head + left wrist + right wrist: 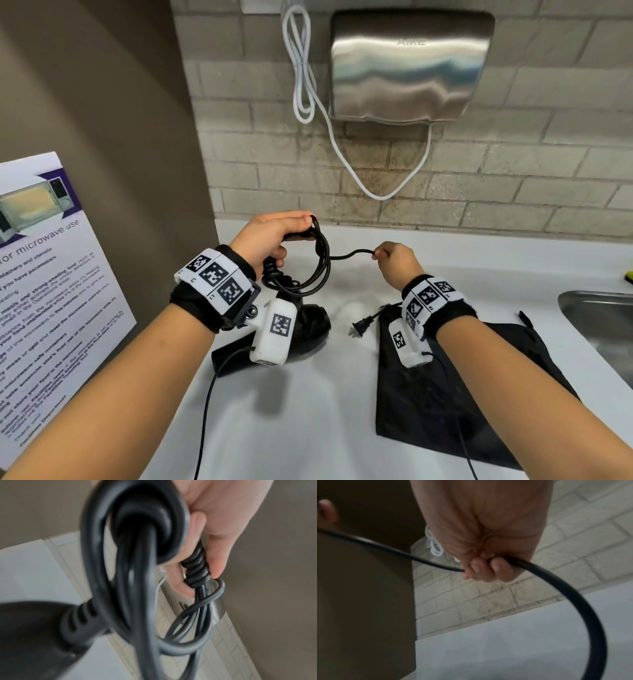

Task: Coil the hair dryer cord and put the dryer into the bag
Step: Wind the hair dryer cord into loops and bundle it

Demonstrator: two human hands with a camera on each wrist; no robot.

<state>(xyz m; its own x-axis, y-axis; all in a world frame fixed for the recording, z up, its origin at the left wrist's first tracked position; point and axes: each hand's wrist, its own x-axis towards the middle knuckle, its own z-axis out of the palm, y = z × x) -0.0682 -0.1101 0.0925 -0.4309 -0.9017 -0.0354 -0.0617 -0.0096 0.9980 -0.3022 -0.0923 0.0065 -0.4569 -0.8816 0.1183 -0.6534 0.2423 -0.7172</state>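
— Left hand (274, 236) is gripping the coiled cord (310, 270) above the desk (291, 411); right hand (399, 260) is pinching the free length, plug (361, 327) dangling.

— And handling?

— Cord is looking rubbery and springy, best held at the bundle. Hair dryer (301, 329), probably light, is lying beside the flat bag (462, 394).

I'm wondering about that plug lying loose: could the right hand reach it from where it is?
Probably yes. The black two-pronged plug lies uncovered on the white counter, just below the right hand, but its fingers pinch the black cord, so they must let go first.
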